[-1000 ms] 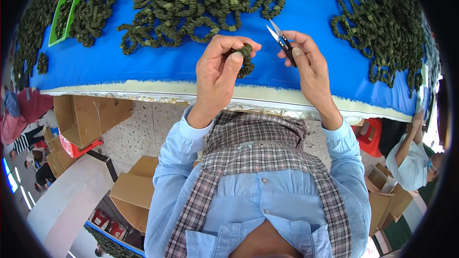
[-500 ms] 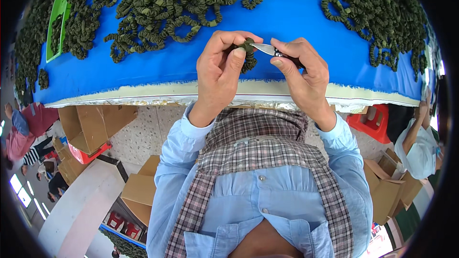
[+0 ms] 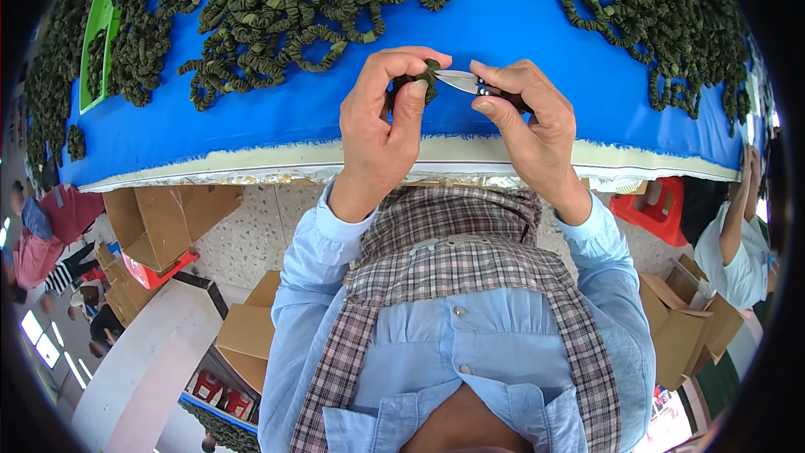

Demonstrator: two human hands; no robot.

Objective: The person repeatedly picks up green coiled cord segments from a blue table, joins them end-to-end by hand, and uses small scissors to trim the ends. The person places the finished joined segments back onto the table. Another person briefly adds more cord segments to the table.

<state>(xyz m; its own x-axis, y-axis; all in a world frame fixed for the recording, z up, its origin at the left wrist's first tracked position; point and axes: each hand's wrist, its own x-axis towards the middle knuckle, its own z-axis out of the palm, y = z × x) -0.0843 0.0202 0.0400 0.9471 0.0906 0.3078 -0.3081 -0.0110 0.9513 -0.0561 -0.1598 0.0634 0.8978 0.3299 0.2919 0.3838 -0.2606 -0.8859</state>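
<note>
Over the near part of the blue table, my left hand pinches a dark green scrunchie between thumb and fingers; the fingers hide part of it. My right hand is closed round a pair of thread snips with silver blades and dark handles. The blade tips point left and meet the scrunchie's edge beside my left thumb. Beyond my hands lies a loose heap of similar green scrunchies.
Another scrunchie heap covers the right side. More lie at the left around a green tray. Below the table edge are cardboard boxes and a red stool. A person in a light shirt is at the right.
Both hands have shifted slightly; the scrunchie is tucked further into my left fingers, with less of it hanging below. The snips' tips stay against it.
</note>
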